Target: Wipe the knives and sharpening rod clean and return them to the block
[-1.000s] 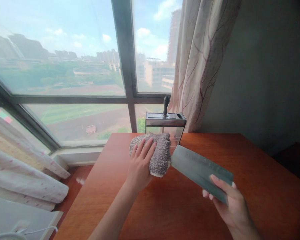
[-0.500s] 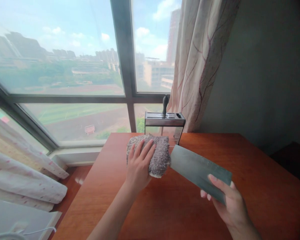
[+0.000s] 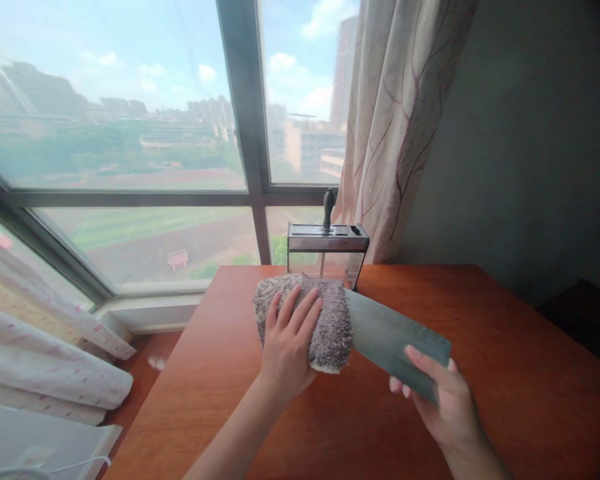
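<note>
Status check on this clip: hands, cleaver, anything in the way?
Left hand presses grey towel onto cleaver blade. Right hand grips cleaver's near end. Knife holder stands behind, apart. Wooden table below.

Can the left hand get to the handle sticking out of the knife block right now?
Probably not freely: the left hand is wrapped in the cloth on the cleaver. The block stands just behind, its handle unobstructed.

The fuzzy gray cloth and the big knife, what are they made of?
The gray cloth looks like soft, nubby terry or chenille fabric: its surface is loopy. The knife blade looks like dull, brushed steel: flat, gray-green, faintly shiny. The table seems glossy reddish wood or veneer.
</note>
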`<state>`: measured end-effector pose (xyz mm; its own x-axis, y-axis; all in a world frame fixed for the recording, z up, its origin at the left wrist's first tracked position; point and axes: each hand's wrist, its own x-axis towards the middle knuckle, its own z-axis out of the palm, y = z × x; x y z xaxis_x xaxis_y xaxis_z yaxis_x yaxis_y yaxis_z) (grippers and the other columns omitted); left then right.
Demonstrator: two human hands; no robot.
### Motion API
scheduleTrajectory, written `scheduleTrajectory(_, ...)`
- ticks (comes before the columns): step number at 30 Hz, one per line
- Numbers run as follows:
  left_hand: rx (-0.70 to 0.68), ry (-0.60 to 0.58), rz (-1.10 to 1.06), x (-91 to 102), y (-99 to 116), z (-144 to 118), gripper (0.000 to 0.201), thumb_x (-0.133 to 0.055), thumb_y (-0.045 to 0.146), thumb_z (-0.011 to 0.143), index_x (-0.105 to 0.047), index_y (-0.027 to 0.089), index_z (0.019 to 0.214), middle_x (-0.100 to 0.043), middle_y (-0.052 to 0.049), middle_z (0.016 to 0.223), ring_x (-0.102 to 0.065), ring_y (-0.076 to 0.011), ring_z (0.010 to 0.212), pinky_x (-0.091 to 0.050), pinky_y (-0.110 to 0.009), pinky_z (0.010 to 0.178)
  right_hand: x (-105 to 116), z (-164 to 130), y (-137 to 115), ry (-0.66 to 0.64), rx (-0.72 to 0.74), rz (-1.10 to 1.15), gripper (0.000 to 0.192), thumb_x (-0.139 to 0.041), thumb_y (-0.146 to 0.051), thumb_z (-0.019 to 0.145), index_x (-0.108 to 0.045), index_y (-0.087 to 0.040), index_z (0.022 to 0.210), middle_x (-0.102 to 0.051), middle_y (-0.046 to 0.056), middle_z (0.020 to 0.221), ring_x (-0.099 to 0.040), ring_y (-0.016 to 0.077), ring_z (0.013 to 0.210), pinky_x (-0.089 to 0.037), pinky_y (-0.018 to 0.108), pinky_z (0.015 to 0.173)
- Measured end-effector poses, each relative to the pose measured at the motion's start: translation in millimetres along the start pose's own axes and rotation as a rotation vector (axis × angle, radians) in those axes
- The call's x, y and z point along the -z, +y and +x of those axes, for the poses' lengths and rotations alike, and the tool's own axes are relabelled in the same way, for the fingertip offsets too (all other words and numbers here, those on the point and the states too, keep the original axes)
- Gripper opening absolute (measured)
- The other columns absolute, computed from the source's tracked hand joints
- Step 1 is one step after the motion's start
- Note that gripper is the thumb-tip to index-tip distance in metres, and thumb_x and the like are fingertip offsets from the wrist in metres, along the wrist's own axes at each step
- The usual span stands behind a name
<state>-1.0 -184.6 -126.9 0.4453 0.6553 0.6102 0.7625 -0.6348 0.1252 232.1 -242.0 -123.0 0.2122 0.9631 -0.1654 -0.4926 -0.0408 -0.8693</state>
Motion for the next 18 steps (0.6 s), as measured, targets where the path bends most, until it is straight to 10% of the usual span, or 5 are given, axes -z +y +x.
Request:
scheduleTrajectory(8, 0.231, 0.119, -0.281, 5.9, -28.8, 2.2, 0.064, -0.059, 0.026, 0.072, -0.049, 0.019, 0.134, -0.045, -0.009, 0.145, -0.031, -0.0336, 0.137, -0.021, -0.051, 0.114, 5.4, -2.1, 2.5, -0.027, 0.018, 0.000, 0.024, -0.076, -0.032, 0.071, -0.063, -0.018, 0.056, -0.056, 0.000, 0.040, -0.059, 0.0187, 0.039, -0.041, 0.026, 0.037)
scheduleTrajectory(15, 1.081, 0.364, -1.461, 12.0, -35.7, 5.5, 0.029, -0.069, 0.035, 0.071, -0.067, 0.016, 0.093, -0.074, -0.007, 0.084, -0.067, -0.0309, 0.096, -0.056, -0.040, 0.083, 14.5, -1.2, 7.7, 0.027, -0.049, 0.113, 0.023, -0.077, -0.026, 0.067, -0.061, -0.018, 0.053, -0.056, -0.002, 0.040, -0.055, 0.0149, 0.036, -0.046, 0.026, 0.039)
scheduleTrajectory(18, 1.182, 0.438, -1.776, 19.6, -30.0, 9.0, 0.027, -0.069, 0.030, 0.071, -0.067, 0.016, 0.094, -0.074, -0.005, 0.081, -0.070, -0.0279, 0.087, -0.058, -0.037, 0.077, 10.1, -0.9, 19.3, 0.042, -0.088, 0.199, 0.022, -0.076, -0.023, 0.069, -0.060, -0.019, 0.054, -0.056, -0.005, 0.043, -0.052, 0.0107, 0.036, -0.046, 0.023, 0.040)
